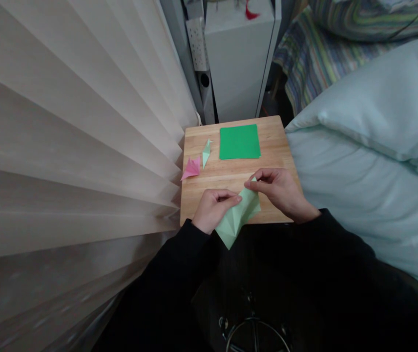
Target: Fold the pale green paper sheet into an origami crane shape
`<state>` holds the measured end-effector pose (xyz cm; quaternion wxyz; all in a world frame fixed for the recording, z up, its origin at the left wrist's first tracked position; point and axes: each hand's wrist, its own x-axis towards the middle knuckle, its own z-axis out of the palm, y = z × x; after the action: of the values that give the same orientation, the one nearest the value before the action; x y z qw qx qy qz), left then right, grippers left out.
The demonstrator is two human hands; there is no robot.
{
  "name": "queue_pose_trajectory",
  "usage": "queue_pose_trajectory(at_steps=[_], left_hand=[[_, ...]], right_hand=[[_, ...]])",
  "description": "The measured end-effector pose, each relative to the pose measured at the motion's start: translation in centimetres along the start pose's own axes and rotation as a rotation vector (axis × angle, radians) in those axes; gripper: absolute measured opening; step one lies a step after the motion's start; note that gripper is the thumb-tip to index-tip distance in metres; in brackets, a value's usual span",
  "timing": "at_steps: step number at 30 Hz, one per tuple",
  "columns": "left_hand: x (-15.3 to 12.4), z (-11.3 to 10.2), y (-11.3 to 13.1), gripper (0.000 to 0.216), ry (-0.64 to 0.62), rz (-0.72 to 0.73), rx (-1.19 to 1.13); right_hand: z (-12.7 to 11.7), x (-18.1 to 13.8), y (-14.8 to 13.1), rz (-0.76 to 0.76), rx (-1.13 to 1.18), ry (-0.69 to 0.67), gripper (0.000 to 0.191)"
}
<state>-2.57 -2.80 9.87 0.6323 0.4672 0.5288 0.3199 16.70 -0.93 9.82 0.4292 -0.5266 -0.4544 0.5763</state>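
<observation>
A creased sheet of light green origami paper [239, 213] is held up between both hands, over the front edge of the small wooden table [267, 142]. My left hand [214, 209] pinches its upper left edge between thumb and fingers. At the upper right corner, my right hand [280, 191] pinches the paper with thumb and forefinger. The sheet is partly opened out, with fold lines across it and one point hanging down. Behind it on the table lie a pink folded paper figure [192, 168] and a narrow pale green folded figure [206, 154].
A stack of bright green paper [240, 142] lies at the back of the table. A pale pleated curtain [84, 137] borders the left side. To the right is a bed with light blue bedding [348, 161]; a white cabinet [238, 68] stands behind the table.
</observation>
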Motion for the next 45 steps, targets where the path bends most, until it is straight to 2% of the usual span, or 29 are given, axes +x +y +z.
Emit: queue_pose_trajectory(at_steps=[2, 6, 12, 18, 22, 32, 45], left_hand=[[-0.10, 0.04, 0.12, 0.019, 0.006, 0.020, 0.016], [-0.25, 0.13, 0.32, 0.016, -0.001, 0.089, 0.067], [-0.12, 0.00, 0.01, 0.014, -0.015, 0.042, 0.066], [-0.30, 0.44, 0.18, 0.013, 0.009, 0.116, 0.049], [-0.36, 0.81, 0.25, 0.014, 0.019, 0.118, 0.039], [-0.20, 0.59, 0.01, 0.017, -0.014, 0.013, 0.069], [-0.20, 0.40, -0.19, 0.018, -0.002, 0.019, 0.064]], right_hand=[[0.06, -0.17, -0.13, 0.001, 0.008, -0.030, 0.026], [0.20, -0.49, -0.08, 0.034, -0.015, -0.173, 0.027], [-0.02, -0.30, 0.17, -0.012, -0.044, -0.167, 0.029], [-0.14, -0.29, 0.10, 0.037, -0.074, -0.283, 0.034], [-0.02, -0.29, 0.48, 0.038, -0.081, -0.246, 0.038], [-0.34, -0.20, 0.57, -0.010, -0.119, -0.136, 0.036], [-0.66, -0.04, 0.60, -0.016, -0.134, -0.092, 0.032]])
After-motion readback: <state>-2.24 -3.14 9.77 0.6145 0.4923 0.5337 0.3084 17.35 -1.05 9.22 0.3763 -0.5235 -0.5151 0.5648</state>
